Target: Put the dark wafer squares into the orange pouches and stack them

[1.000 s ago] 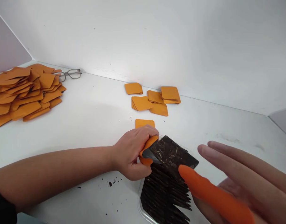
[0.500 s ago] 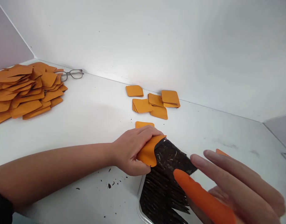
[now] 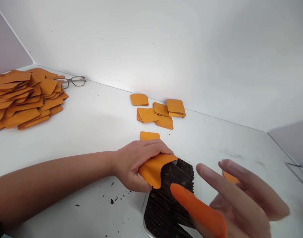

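Note:
My left hand (image 3: 138, 162) grips an orange paper pouch (image 3: 152, 168) from its far end, and its mouth gapes toward the right. A flat dark brown piece (image 3: 176, 173) sits partly inside that mouth, its outer part showing. Beneath it lies a clear-rimmed tray (image 3: 143, 215) filled with rows of dark brown strips (image 3: 158, 211). My right hand (image 3: 243, 198) is just to the right, fingers apart and holding nothing. An orange rubber finger cover (image 3: 198, 206) is on its thumb, whose tip is over the dark piece; whether it touches I cannot tell.
A big heap of orange pouches (image 3: 25, 99) lies at the left, beside a pair of glasses (image 3: 77, 81). Small stacks of flat pouches (image 3: 146, 115) are near the back wall. Another orange piece (image 3: 230, 177) shows behind my right fingers. Dark crumbs (image 3: 112, 201) dot the white table.
The dark piece has gone farther into the pouch, with less of it sticking out. Both hands have dropped slightly, and the view has shifted a little to the right.

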The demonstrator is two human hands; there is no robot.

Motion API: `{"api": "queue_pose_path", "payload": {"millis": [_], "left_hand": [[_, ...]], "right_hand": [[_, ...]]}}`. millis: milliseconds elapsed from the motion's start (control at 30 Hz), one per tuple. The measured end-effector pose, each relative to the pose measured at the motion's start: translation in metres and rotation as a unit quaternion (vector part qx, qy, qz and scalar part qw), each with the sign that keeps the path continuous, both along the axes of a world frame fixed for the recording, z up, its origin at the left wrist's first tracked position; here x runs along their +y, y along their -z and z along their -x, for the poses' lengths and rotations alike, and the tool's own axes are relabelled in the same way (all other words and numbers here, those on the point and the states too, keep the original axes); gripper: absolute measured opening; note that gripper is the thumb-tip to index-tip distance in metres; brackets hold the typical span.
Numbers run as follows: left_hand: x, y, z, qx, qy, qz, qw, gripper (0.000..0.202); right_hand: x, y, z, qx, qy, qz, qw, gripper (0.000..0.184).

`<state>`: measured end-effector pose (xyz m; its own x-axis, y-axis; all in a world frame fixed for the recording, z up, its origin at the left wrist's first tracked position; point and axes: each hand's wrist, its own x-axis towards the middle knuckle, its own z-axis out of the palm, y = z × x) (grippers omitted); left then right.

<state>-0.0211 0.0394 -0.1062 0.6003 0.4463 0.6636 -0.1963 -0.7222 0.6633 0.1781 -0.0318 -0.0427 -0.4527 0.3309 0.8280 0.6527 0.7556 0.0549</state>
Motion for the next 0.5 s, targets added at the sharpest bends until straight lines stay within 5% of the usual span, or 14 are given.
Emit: {"api": "queue_pose_path", "payload": {"millis": [200,500], "left_hand": [[0.001,0.0086,-0.0008,-0.022,-0.005,-0.021,1.0,0.065],[0.0002,0.0071,-0.0001,-0.026,0.002,0.008,1.0,0.061]], "right_hand": [[0.0094,0.0028,-0.0009,-0.007,-0.053,0.022,0.998,0.025],[0.0063,0.0023,0.0028,0.003,-0.004,0.091,0.996,0.019]]}}
